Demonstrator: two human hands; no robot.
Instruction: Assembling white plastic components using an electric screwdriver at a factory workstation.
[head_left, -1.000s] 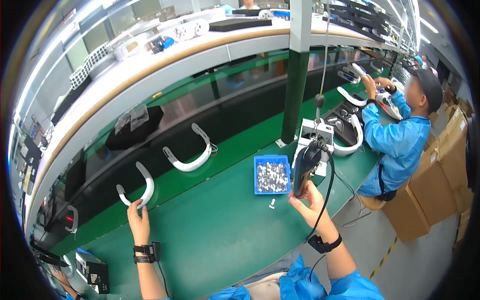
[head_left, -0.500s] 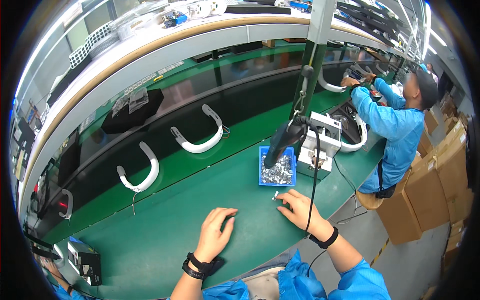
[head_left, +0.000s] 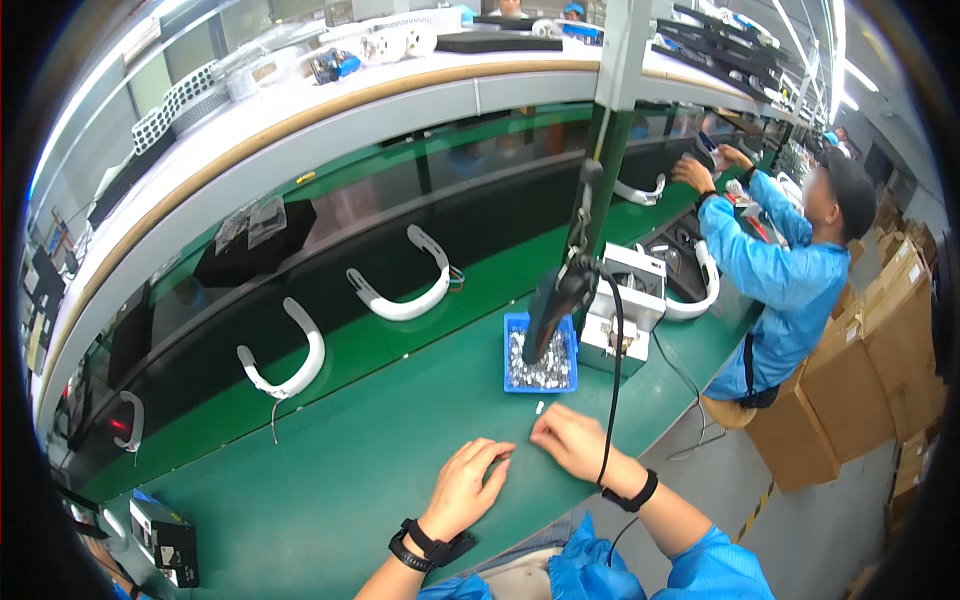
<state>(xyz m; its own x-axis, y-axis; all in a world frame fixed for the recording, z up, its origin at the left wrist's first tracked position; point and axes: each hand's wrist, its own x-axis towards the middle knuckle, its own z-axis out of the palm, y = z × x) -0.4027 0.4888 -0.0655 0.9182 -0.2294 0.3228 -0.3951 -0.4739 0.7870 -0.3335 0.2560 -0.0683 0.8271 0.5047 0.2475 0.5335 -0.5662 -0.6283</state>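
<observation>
On the green worktop my right hand (head_left: 578, 441) has its fingers curled in, with the fingertips pressed together. Whatever they may hold is hidden. Just beyond those fingertips lies a small white piece (head_left: 540, 407), apart from the hand. My left hand (head_left: 468, 487) rests low over the worktop, its fingers loosely bent and the thumb apart, with no object visible in it. Its fingertips point at the right hand across a narrow gap. A blue bin (head_left: 574, 384) of small shiny metal parts (head_left: 541, 374) stands farther off, partly behind a hanging dark tool (head_left: 545, 312).
White U-shaped bands (head_left: 300, 378) with wires lie along the far side. A white machine (head_left: 612, 335) stands right of the bin; a black cable (head_left: 618, 400) hangs past my right wrist. A co-worker in blue (head_left: 775, 255) sits at the right, near cardboard boxes (head_left: 850, 390).
My left hand has moved right, closer to the right hand. The right hand has drawn slightly back from the small white piece, its fingers curling in more. The whole view has shifted a little.
</observation>
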